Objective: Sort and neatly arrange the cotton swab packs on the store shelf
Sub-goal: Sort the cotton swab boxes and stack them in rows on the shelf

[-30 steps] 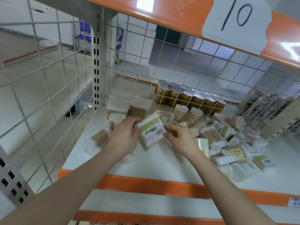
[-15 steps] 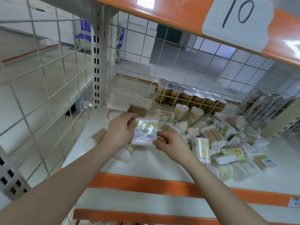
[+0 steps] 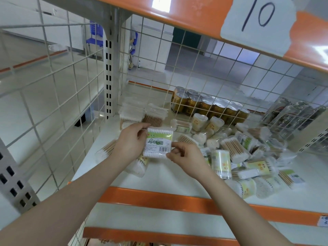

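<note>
Below "10" sign [image 3: 258, 14], swab pack [image 3: 158, 142]: label possibly "木棒".

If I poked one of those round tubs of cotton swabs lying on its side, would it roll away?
Probably a little. The round tub is a cylinder lying on its side on the smooth white shelf, so it looks apt to roll. Other packs crowd right against it, so it would likely stop soon. Filled with swabs in thin clear plastic, it is probably light and easy to nudge.
</note>
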Available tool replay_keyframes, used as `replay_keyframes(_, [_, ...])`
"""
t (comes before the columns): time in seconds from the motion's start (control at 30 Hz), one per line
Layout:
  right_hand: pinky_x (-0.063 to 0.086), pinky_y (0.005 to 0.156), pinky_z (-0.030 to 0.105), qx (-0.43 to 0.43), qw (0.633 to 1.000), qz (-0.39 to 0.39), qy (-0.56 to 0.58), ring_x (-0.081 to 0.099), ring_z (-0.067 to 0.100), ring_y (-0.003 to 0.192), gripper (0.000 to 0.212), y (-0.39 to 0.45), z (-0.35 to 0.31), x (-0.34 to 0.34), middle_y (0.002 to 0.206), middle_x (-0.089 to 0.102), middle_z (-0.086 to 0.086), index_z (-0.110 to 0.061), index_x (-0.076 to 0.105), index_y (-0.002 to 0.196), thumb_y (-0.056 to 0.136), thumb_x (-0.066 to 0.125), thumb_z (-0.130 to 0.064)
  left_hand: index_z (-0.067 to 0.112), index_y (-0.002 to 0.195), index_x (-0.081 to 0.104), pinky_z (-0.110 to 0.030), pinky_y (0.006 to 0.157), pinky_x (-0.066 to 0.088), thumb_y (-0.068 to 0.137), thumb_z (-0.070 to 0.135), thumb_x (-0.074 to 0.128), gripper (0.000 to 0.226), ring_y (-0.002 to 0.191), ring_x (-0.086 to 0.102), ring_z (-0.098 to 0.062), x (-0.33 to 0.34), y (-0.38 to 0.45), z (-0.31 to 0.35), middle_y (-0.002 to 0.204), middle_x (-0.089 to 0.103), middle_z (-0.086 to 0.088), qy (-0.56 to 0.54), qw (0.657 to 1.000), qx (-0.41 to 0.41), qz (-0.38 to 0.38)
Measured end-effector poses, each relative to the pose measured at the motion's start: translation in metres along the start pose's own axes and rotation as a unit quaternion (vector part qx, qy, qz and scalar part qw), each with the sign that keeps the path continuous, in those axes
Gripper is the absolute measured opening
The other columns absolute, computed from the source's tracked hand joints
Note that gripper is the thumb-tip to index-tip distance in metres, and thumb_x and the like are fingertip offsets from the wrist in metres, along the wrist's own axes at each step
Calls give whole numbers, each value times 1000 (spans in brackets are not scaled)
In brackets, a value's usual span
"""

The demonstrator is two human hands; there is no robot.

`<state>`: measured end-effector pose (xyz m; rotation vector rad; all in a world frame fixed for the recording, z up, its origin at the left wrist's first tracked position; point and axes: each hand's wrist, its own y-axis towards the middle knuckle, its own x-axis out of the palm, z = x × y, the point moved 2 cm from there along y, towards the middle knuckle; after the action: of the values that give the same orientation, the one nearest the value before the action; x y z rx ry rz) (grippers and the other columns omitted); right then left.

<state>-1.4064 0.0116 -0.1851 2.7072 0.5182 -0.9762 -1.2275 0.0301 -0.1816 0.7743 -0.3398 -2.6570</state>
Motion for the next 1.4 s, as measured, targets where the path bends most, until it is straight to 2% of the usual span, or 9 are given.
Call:
replay_keyframes(0.27, [38,61,16,-12,1000,19,6,43,5,58,31,-2,-2,-2,71,52,-1,-11,65,113,83,62,-3,12,115,63,-18,85,38,90,5,51,28,95,53,-9,0,-4,8,110,60,-1,-3,1000,16,0])
replay_keyframes(0.47, [44,65,10,-6,995,59,78,49,-1,60,57,-4,-5,-4,73,53,-5,-30,40,127,83,66,-6,12,114,63,1,71,36,89,4,53,28,90,53,-6,1,-6,9,105,60,2,-6,1000,23,-5])
replay_keyframes(0.63, [41,60,8,-35,992,83,85,46,-1,55,36,-4,-9,-9,72,48,-5,-27,53,106,83,64,-2,13,119,61,-15,86,40,90,4,54,31,98,57,-9,6,-11,12,111,64,-3,-11,999,19,-36])
replay_keyframes(0.73, [39,57,9,-28,992,99,69,45,-1,53,27,-5,-6,-13,68,47,-6,-23,53,97,83,65,-3,11,122,59,-14,93,34,89,1,51,35,111,54,-16,8,-14,14,120,60,-4,22,997,49,-51])
replay_keyframes(0.83, [41,56,10,-27,991,127,33,47,1,55,27,-8,1,-17,69,48,-6,-25,51,90,82,65,-3,7,119,60,-11,93,27,85,-5,49,37,116,50,-19,7,-13,12,122,56,-7,59,993,85,-51])
replay_keyframes(0.97, [39,54,13,-18,986,163,-24,50,7,59,30,-12,12,-21,72,54,0,-26,45,80,81,66,-5,4,112,64,-17,91,30,81,-7,53,35,109,52,-25,2,-10,7,114,59,-11,96,990,97,-27])
replay_keyframes(1.13, [45,61,32,-6,976,189,-111,55,18,67,23,-15,22,-19,83,53,2,-17,45,81,79,66,-7,3,100,69,-35,89,40,71,5,52,33,100,57,-35,1,-10,0,103,64,-15,173,979,105,-16])
replay_keyframes(1.27, [40,57,20,-37,968,184,-165,47,3,61,17,-19,22,-14,91,43,-4,-10,50,86,81,66,-9,3,101,68,-46,89,44,66,8,55,38,102,57,-41,3,-13,-6,104,63,-19,217,971,94,-34])
replay_keyframes(1.4, [44,63,23,-73,968,147,-188,49,6,65,20,-21,23,-7,101,47,-1,-8,60,99,80,68,-9,2,117,61,-45,106,29,77,11,61,41,124,42,-41,0,-13,-9,124,54,-23,243,966,73,-44])
